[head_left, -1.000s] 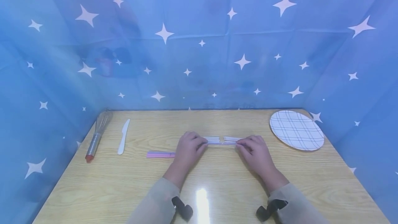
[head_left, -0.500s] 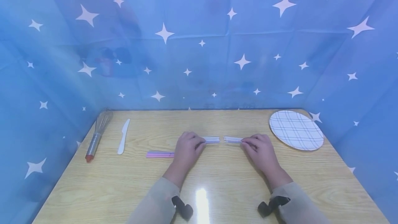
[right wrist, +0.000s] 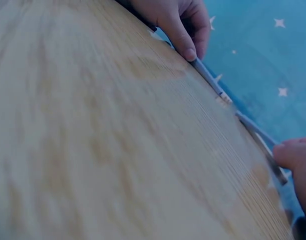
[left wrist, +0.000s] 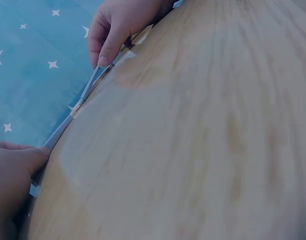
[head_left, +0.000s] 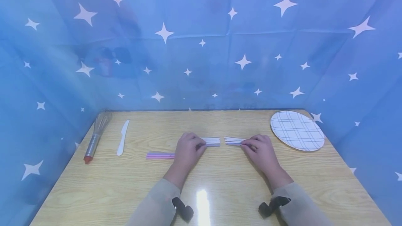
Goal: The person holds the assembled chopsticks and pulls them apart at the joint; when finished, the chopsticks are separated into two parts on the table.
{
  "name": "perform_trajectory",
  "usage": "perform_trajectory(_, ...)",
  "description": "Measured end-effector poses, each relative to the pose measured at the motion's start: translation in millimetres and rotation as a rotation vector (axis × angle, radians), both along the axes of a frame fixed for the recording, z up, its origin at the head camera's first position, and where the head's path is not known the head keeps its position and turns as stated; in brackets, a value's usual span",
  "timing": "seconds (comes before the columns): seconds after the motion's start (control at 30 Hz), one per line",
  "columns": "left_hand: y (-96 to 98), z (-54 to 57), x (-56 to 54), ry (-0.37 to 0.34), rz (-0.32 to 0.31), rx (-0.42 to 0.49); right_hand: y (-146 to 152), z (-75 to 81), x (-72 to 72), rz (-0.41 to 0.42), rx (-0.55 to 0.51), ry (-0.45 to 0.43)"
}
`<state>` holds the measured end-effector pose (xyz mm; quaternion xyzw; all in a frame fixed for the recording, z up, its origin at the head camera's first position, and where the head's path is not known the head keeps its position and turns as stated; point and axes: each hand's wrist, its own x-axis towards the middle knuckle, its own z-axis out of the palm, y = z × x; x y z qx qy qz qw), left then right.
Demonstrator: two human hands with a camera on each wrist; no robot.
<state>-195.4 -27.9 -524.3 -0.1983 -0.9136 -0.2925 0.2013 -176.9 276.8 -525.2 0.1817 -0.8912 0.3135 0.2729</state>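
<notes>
Mid-table in the head view, my left hand (head_left: 188, 149) pinches a small row of thin white and lilac strips (head_left: 213, 142) between thumb and fingers. Opposite it, my right hand (head_left: 260, 151) pinches a like row of white and lilac strips (head_left: 233, 141). The inner ends of the two rows face each other across a narrow gap. What the strips are made of I cannot tell. Just left of my left hand lies a pink and lilac bundle of strips (head_left: 159, 156), its right end hidden. Both wrist views show the thumbs on the strips, low at the table.
A whisk (head_left: 96, 137) with a red-tipped handle lies at the left edge, beside a white knife (head_left: 123, 138). A white plate (head_left: 297, 130) with a line grid lies at the far right. Behind the wooden table (head_left: 226, 191) hangs a blue star-patterned curtain (head_left: 201, 55).
A lilac strip spanned the gap between the hands one second ago; now it is parted there. My right hand has shifted slightly away. The head view has drifted a little.
</notes>
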Motion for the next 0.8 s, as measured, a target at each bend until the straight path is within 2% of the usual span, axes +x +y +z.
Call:
perform_trajectory(0.23, 0.2, 2.1, 0.1, -0.052, 0.025, -0.010, -1.9, 2.2, 0.4, -0.024, 0.017, -0.029)
perform_trajectory(0.33, 0.8, 2.2, 0.6, -0.049, 0.028, -0.009, -2.3, 2.9, 0.8, -0.033, 0.022, -0.038)
perform_trajectory(0.43, 0.9, 2.2, 1.6, -0.015, 0.010, 0.012, -2.5, 2.6, 0.9, -0.038, 0.018, -0.051)
perform_trajectory(0.63, 0.7, 1.2, 2.5, 0.120, -0.045, 0.053, -4.1, 3.2, 1.3, -0.052, 0.002, -0.083)
perform_trajectory(0.73, 0.5, 0.7, 2.6, 0.175, -0.057, 0.056, -6.8, 4.1, 1.5, -0.054, 0.018, -0.077)
perform_trajectory(0.8, 0.0, 0.4, 3.1, 0.187, -0.065, 0.059, -9.3, 4.7, 1.3, -0.050, 0.037, -0.059)
